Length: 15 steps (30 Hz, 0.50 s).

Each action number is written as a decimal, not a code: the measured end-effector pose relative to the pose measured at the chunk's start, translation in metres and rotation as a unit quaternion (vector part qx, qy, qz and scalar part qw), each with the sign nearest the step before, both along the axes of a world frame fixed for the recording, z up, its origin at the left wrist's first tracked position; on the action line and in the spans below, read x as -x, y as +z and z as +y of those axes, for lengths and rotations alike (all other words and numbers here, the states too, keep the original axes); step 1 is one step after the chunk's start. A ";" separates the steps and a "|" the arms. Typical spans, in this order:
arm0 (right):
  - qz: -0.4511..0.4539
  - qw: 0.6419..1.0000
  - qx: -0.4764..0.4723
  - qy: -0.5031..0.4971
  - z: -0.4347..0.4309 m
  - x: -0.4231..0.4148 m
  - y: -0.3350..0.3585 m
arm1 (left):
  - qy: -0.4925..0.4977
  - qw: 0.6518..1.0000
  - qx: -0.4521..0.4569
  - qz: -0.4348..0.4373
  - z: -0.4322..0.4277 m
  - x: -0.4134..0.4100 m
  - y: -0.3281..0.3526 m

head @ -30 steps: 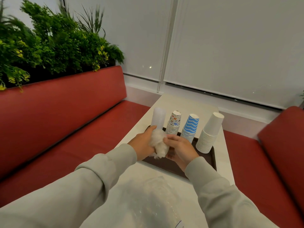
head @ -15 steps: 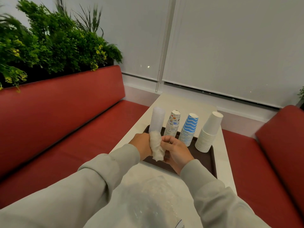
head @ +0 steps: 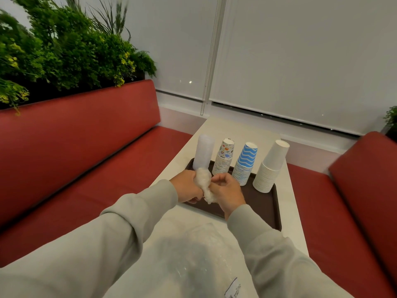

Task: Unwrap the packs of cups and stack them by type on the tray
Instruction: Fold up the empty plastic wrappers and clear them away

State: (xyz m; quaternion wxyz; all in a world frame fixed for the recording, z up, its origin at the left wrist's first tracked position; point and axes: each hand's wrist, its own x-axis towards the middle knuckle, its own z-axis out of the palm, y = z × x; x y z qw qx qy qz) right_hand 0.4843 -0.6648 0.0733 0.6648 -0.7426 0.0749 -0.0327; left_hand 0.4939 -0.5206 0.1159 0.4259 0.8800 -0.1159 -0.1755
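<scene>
Head view, left hand (head: 186, 187) gripping bunched wrapper (head: 203, 181) at base of clear cup stack (head: 203, 150), right hand (head: 228, 191) pinching it with curled fingers (head: 217, 179), patterned stack (head: 224, 157), blue wavy stack (head: 246, 164), white stack (head: 271, 168), all standing on brown tray (head: 264, 204) on counter (head: 223, 130)

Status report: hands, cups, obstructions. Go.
Left hand and right hand both gripping bunched wrapper. Clear cup stack upright on tray, wrapper not yet off. Three other stacks beside it, not blocking.
</scene>
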 end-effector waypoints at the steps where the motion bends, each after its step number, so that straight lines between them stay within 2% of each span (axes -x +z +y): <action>1: -0.005 1.000 0.003 -0.005 0.002 0.001 0.000 | 0.002 1.000 -0.005 0.003 0.000 0.001 -0.001; 5: 0.019 0.999 -0.006 0.026 0.005 0.003 0.004 | -0.005 0.999 -0.047 0.015 -0.002 -0.006 -0.005; 7: 0.032 0.998 -0.015 0.054 0.006 0.004 0.007 | -0.005 0.996 -0.085 -0.028 0.001 -0.009 -0.010; 11: 0.019 0.995 0.030 0.090 0.006 0.004 0.003 | -0.006 0.990 -0.105 -0.096 0.004 -0.003 -0.011; 15: 0.002 0.997 0.068 0.039 0.001 -0.001 0.000 | 0.008 0.995 -0.051 -0.084 0.009 -0.007 -0.014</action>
